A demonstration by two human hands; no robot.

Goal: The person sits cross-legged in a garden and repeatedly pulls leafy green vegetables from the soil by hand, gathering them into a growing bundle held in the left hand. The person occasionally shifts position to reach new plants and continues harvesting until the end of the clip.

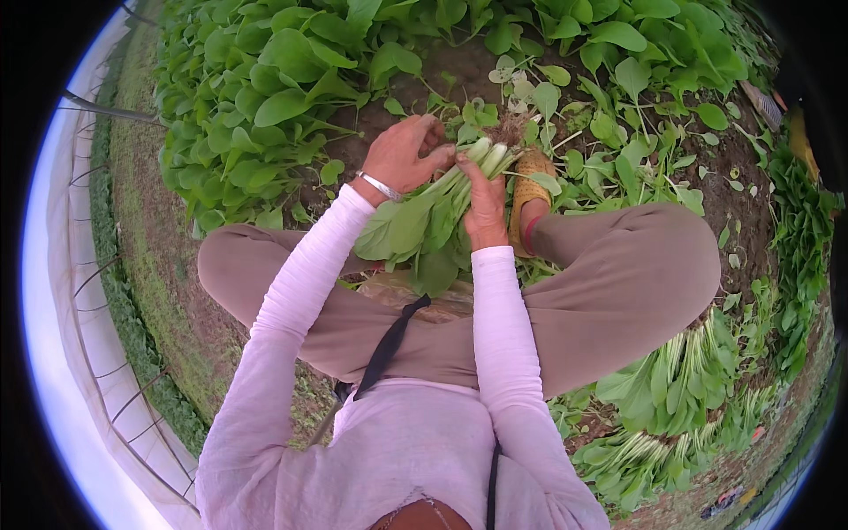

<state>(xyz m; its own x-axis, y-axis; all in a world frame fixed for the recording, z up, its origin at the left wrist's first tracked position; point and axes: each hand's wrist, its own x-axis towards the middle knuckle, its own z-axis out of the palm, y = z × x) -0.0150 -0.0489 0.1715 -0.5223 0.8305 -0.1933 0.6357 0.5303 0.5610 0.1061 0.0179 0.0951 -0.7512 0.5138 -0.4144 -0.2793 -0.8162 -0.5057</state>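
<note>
A bunch of leafy greens (pixel 440 212) with pale stems hangs in my right hand (pixel 487 202), its leaves pointing down toward my lap. My right thumb presses across the stems near their whitish root ends. Fine brown roots (pixel 509 129) show just beyond the stem bases. Beside the stems is my left hand (pixel 407 154), fingers curled and thumb tip close to the right thumb. Whether the left fingers pinch a stem or leaf is hidden. A silver bangle (pixel 379 185) circles the left wrist.
Dense greens (pixel 265 93) grow ahead and to the left. Loose leaves and uprooted plants (pixel 636 165) litter the soil by my yellow shoe (pixel 530 189). Bundles of greens (pixel 682 377) lie at the right, behind my knee. A greenhouse wall with hoops (pixel 86 265) runs along the left.
</note>
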